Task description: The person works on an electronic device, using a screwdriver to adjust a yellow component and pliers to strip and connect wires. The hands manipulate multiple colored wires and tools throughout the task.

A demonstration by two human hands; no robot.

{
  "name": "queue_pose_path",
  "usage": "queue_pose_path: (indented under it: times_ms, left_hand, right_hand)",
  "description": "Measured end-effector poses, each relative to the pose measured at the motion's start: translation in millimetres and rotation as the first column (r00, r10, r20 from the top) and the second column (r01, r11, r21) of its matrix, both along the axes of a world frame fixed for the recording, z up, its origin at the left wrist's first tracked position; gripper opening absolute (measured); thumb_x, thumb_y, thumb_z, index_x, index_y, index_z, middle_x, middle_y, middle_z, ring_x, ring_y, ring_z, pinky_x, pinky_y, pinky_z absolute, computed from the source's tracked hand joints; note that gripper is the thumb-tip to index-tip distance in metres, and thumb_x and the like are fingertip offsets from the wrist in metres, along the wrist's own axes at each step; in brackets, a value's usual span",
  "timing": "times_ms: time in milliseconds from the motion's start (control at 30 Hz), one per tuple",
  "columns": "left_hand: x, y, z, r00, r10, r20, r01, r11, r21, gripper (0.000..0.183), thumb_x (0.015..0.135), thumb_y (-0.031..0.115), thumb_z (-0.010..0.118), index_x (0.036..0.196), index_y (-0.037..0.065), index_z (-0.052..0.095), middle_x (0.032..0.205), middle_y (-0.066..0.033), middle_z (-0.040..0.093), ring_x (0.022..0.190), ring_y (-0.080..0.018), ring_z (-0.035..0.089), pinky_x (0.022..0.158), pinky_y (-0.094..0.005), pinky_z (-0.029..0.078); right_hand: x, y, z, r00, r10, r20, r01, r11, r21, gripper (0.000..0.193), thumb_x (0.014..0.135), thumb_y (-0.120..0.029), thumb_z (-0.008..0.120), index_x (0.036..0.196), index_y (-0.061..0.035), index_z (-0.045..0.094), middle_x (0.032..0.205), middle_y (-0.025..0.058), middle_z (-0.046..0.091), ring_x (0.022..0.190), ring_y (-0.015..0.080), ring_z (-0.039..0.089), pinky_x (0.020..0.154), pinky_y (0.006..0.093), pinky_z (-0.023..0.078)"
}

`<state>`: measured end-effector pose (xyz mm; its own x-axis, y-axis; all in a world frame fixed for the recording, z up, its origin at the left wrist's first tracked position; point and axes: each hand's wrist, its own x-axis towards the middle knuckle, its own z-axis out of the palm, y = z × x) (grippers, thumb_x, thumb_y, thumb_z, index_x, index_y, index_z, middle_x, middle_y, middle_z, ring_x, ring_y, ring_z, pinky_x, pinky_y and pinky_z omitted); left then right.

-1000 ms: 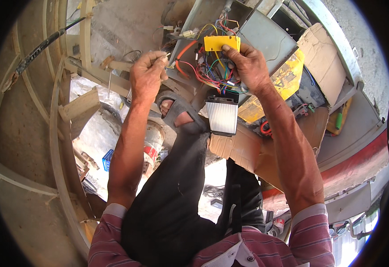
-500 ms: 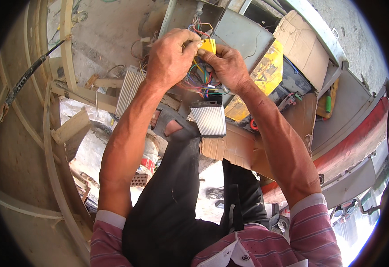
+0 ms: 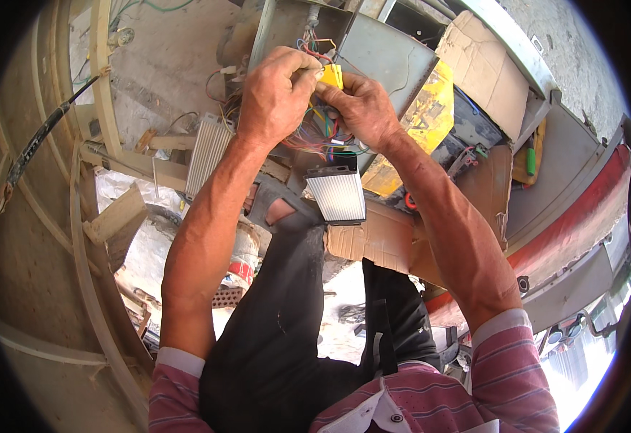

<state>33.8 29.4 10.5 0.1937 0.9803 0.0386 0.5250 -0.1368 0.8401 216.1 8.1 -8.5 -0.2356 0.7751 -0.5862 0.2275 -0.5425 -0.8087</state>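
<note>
My right hand (image 3: 364, 108) grips a small yellow flat-sided piece (image 3: 332, 76) between thumb and fingers; I cannot tell its exact kind. Against the piece's left edge, my left hand (image 3: 278, 94) is closed in a pinch, and what its fingertips hold is hidden. Thin coloured wires (image 3: 322, 133) lie in a tangle just below both hands. More wires (image 3: 315, 47) come out of a grey sleeve above the fingers. Closer to my knees sits a ribbed metal box (image 3: 337, 196), its finned face toward me.
Another ribbed metal box (image 3: 208, 155) stands left of the wires. On the right are a grey metal panel (image 3: 384, 61), a worn yellow panel (image 3: 427, 108), cardboard (image 3: 485, 72) and a green-handled tool (image 3: 530, 160). A metal frame (image 3: 88, 267) runs down the left side.
Both hands keep their hold near the yellow piece, which has turned slightly and shifted a little left in view. The surroundings have shifted slightly too.
</note>
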Motion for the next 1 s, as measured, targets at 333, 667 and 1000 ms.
queue_pose_path:
  times_ms: [333,667,1000]
  left_hand:
    - [1.1,3.0,-2.1,0.999,-0.049,0.002,0.049,0.996,0.068,0.007,0.091,0.006,0.073,0.097,0.002,0.072,0.100,-0.0129,0.073,0.092,-0.0324,0.073,0.081,-0.0407,0.059]
    - [1.3,0.7,-2.7,0.998,-0.014,-0.059,0.017,0.998,0.055,0.009,0.094,0.005,0.073,0.102,0.001,0.074,0.102,-0.0108,0.073,0.087,-0.0239,0.071,0.078,-0.0359,0.058]
    - [6.9,6.4,5.7,0.976,-0.070,-0.208,0.099,0.986,0.133,0.009,0.092,0.003,0.074,0.101,0.001,0.076,0.099,-0.0119,0.073,0.089,-0.0278,0.074,0.078,-0.0378,0.058]
  right_hand:
    - [0.5,-1.0,4.0,0.994,0.037,0.105,-0.043,0.997,0.057,0.047,0.102,-0.047,0.058,0.099,-0.0027,0.074,0.072,0.0083,0.070,0.067,0.0205,0.067,0.067,0.0396,0.053]
    - [-3.2,-2.4,7.1,0.996,0.012,0.087,-0.018,0.998,0.068,0.043,0.104,-0.045,0.057,0.105,-0.0043,0.072,0.069,0.0083,0.068,0.065,0.0217,0.066,0.065,0.0387,0.053]
    - [-1.4,-2.6,2.9,0.993,0.033,0.111,-0.044,0.995,0.095,0.045,0.103,-0.047,0.058,0.100,-0.0047,0.075,0.072,0.0087,0.071,0.067,0.0232,0.068,0.067,0.0419,0.053]
